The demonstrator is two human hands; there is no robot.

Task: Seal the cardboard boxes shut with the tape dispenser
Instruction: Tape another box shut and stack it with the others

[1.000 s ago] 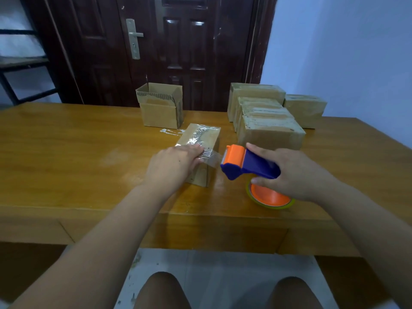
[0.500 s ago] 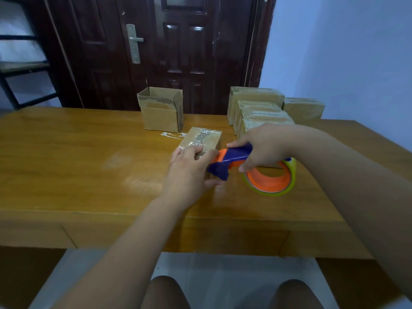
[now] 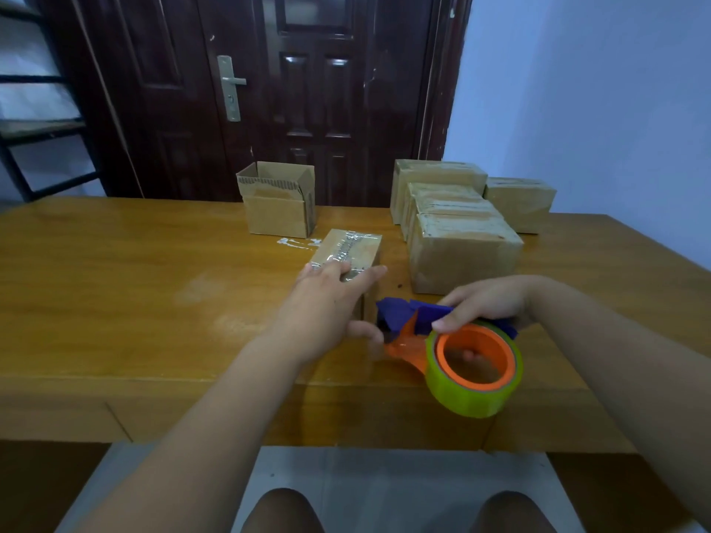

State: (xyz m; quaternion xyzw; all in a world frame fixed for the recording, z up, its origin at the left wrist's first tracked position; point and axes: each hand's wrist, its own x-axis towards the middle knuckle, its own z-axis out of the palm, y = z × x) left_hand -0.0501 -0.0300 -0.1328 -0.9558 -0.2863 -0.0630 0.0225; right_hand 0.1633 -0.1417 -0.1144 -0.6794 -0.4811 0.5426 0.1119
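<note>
A small cardboard box (image 3: 356,248) with shiny clear tape along its top stands near the middle of the wooden table (image 3: 115,286). My left hand (image 3: 327,305) lies flat on the box's near end, fingers straight, thumb down the front face. My right hand (image 3: 484,305) grips the blue handle of the tape dispenser (image 3: 454,348), whose orange body and green-edged roll hang just right of the box's near face, over the table's front edge.
An open cardboard box (image 3: 279,203) stands at the back centre, with a scrap of clear tape (image 3: 298,243) on the table in front of it. Several taped boxes (image 3: 461,240) are grouped at the back right. A dark door and a blue wall lie behind.
The dispenser has come down and toward me, off the box top to its near face, turning so the roll faces me. My left hand has stayed on the box, fingers now spread flat.
</note>
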